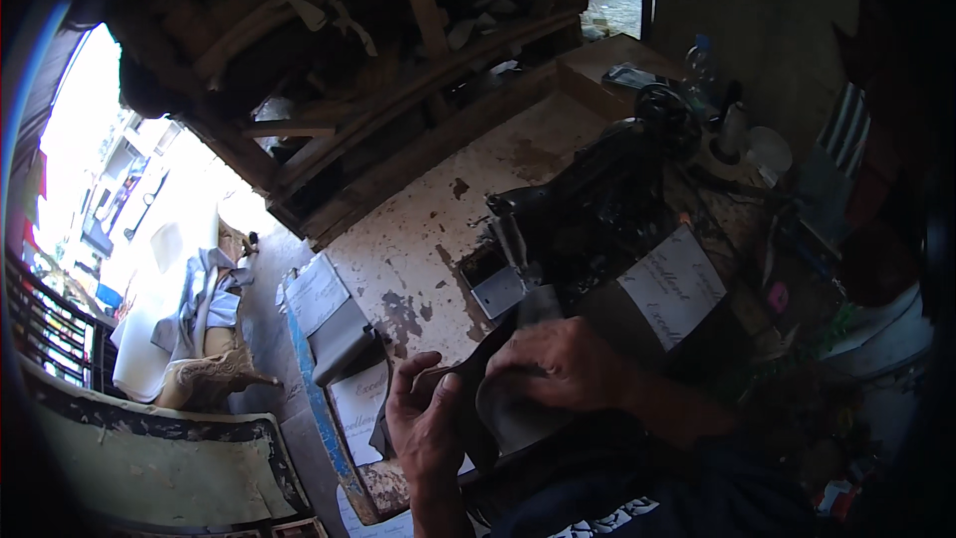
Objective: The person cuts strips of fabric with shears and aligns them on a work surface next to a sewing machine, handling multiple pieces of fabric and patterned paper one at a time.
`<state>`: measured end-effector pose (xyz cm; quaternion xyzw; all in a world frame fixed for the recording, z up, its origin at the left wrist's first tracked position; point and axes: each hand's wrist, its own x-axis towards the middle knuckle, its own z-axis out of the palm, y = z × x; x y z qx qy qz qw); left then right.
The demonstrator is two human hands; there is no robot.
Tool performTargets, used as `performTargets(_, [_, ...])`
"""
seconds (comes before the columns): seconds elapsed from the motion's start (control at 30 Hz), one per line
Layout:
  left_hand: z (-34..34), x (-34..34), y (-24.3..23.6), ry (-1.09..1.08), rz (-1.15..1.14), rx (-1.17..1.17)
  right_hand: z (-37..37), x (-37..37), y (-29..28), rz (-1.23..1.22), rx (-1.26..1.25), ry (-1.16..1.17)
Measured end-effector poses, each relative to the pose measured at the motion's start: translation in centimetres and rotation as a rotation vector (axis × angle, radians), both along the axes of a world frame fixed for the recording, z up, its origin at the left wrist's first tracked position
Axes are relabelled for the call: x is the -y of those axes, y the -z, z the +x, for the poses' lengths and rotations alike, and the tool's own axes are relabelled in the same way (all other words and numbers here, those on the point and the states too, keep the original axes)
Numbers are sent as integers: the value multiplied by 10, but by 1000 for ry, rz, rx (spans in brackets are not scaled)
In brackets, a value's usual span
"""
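A dark grey piece of sheet material (518,423), like upholstery vinyl or leather, lies across the near edge of the table in front of me. My right hand (563,364) is closed on its upper part, knuckles up. On its left side my left hand (428,423) holds the dark edge between thumb and curled fingers; part of that grip is hidden. Just beyond my right hand stands a black sewing machine (597,179). A strip of the grey material reaches toward its needle area and metal plate (498,291); whether it is under the presser foot I cannot tell.
The worn table (398,229) has chipped paint and a blue edge. Pale-backed pieces (672,284) and a folded grey piece (339,339) lie on it. A bottle (700,65) stands behind the machine. Wooden shelving (428,90) rises beyond; a padded panel (159,458) leans at lower left.
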<state>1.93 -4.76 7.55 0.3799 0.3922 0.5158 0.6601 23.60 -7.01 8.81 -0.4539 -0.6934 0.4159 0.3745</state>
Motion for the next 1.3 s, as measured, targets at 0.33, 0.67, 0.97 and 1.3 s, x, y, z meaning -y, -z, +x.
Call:
performTargets(0.33, [-27, 8, -6, -70, 71, -102, -49, -19, 11, 466, 168, 97])
performTargets(0.67, [-27, 11, -12, -48, 97, -223, -51, -22, 11, 469, 144, 134])
performTargets(0.97, [-20, 14, -13, -113, 110, -346, -51, -19, 13, 443, 152, 181])
performTargets(1.3, [-101, 17, -41, -344, 473, -394, 36, -42, 36, 528, 506, 190])
